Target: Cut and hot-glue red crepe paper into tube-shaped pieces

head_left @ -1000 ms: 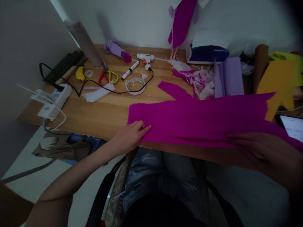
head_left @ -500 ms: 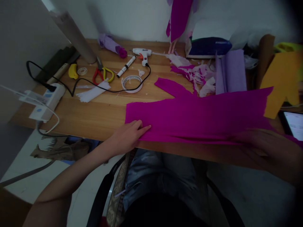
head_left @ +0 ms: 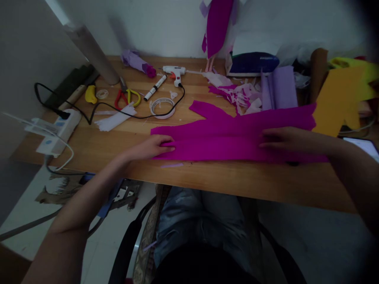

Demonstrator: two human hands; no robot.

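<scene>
A long magenta sheet, which looks like crepe paper (head_left: 219, 134), lies across the table with its near side folded over in a lengthwise strip. At the sheet's left end my left hand (head_left: 154, 146) is closed on the folded part, thumb and forefinger on the paper. My right hand (head_left: 281, 139) rests over the right part of the sheet, its fingers stretched out to the left and a little apart. A narrow magenta piece (head_left: 204, 108) sticks out beyond the sheet's far edge. Below the left end lies a thin lilac strip (head_left: 172, 165).
Behind the sheet are a glue gun (head_left: 176, 73), a marker (head_left: 155, 87), a tape roll (head_left: 162, 108), pliers (head_left: 128, 96) and torn paper scraps (head_left: 244, 94). A power strip (head_left: 59, 132) is at left. An iron (head_left: 253, 61), yellow paper (head_left: 340, 98) and a phone (head_left: 363, 146) are at right.
The sheet's near edge has come up off the table's front and is folded over. Both hands have moved away from my body, and the right one also went left.
</scene>
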